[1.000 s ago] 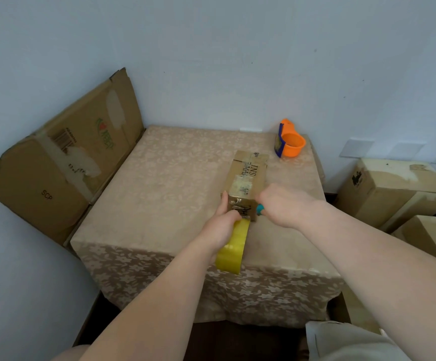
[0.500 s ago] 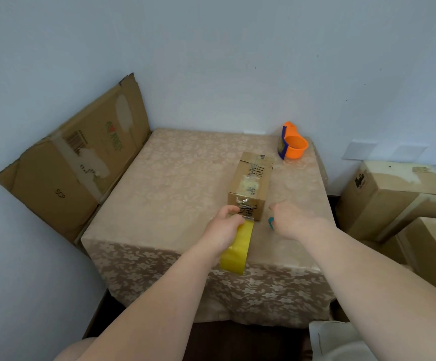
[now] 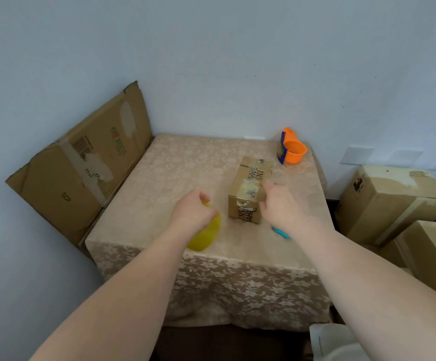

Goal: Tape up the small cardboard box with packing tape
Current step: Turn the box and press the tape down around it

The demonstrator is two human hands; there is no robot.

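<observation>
Sealing the small cardboard box (image 3: 248, 190): left hand (image 3: 193, 213) clamps the yellow tape roll (image 3: 206, 235); right hand (image 3: 279, 208), fingers loose, looks set to smooth tape.

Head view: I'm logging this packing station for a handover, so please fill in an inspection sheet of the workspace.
Surface: table under a beige floral cloth.
Job's things: small cardboard box, tape on its top, mid-table; yellow tape roll near the front edge.
Clutter: orange dispenser at the far right corner; teal tool beside the right wrist.
Hands: left hand grips the tape roll; right hand at the box's right side, blurred, contact unclear.
Cables: nothing seen.
Surroundings: flattened carton leaning on the left wall; cardboard boxes on the floor, right.
</observation>
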